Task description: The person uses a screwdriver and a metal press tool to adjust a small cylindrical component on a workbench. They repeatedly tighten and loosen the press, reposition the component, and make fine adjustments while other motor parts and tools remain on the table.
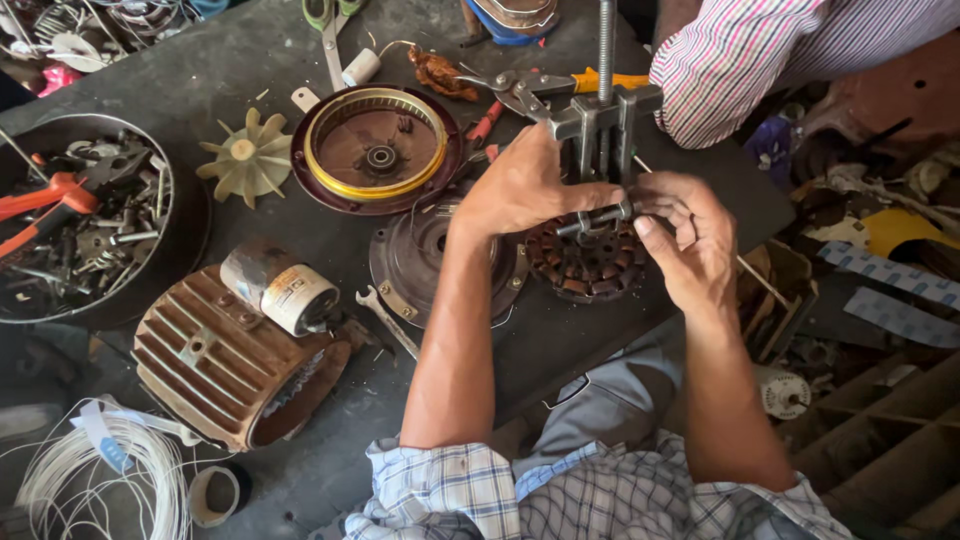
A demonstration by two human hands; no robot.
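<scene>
A steel gear puller (603, 120), grey and smooth with a threaded centre screw standing upright, sits over a round wound motor core (590, 262) whose copper-brown coils ring its edge. The left hand (522, 185) is wrapped around the puller's left leg, fingers closed on it. The right hand (690, 235) pinches the lower ends of the puller's legs with thumb and fingertips, just above the core.

Just left of the core lies a dull round metal end plate (415, 262), partly under the left forearm; a small open-ended spanner (388, 320) lies at its lower edge. Beyond the plate from the core rests a dark red circular cover (375, 150) with a brass-coloured ring, and left of that a cream plastic fan (247, 158) with radiating blades. Further left of the plate, a rusty ribbed motor housing (215, 365) lies on its side.

The dark tabletop (250, 60) ends close to the right of the core, leaving little room there. Another person's striped sleeve (740, 60) reaches in above the puller.
</scene>
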